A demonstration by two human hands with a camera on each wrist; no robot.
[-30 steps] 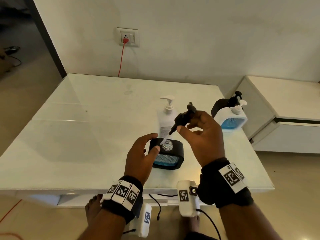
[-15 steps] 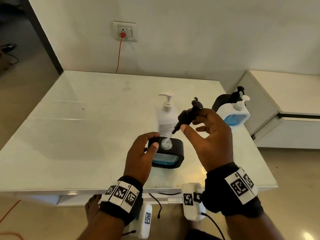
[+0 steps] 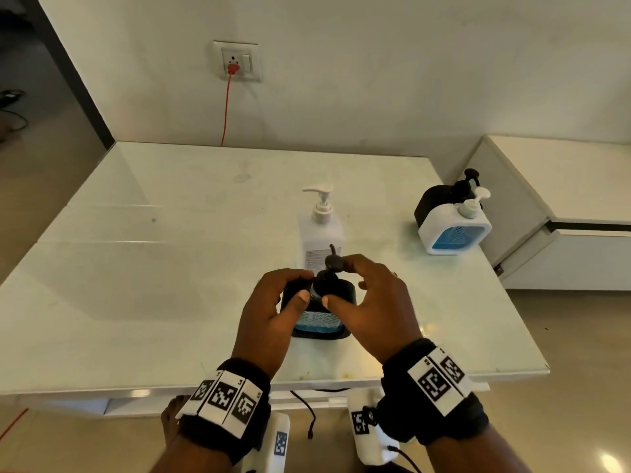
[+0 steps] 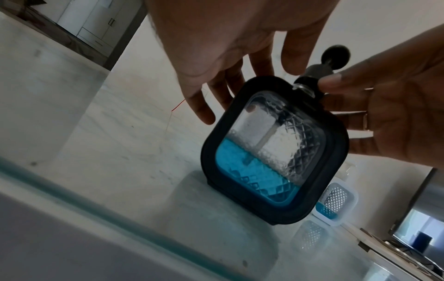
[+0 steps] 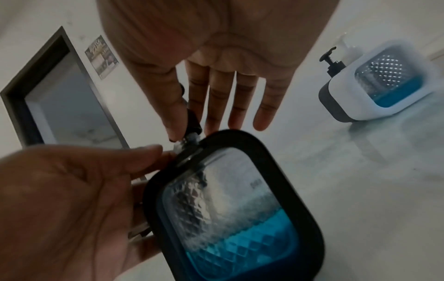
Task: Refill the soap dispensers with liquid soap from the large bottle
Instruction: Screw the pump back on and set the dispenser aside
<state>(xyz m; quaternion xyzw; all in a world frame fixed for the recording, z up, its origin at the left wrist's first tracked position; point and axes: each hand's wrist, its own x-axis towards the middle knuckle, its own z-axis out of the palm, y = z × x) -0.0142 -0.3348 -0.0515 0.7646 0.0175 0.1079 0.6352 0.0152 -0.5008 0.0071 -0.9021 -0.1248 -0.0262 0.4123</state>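
The black pump stands upright in the neck of the black dispenser; right hand pinches its collar, seemingly half-threaded; left hand clasps the dispenser's left side

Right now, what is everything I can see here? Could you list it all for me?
black soap dispenser: one, black frame, part full of blue liquid, on the table near the front edge, between both hands
pump head: one, black, seated at that dispenser's neck
large bottle: one, white with white pump, just behind the black dispenser
white soap dispenser: one, white frame, blue liquid, far right of the table
second black dispenser: one, black, behind the white one
table: one, pale glossy top
wall socket: one, white, with a red plug and cord
cabinet: one, white, right of the table
left hand: grips the black dispenser's body
right hand: fingers pinch the pump head
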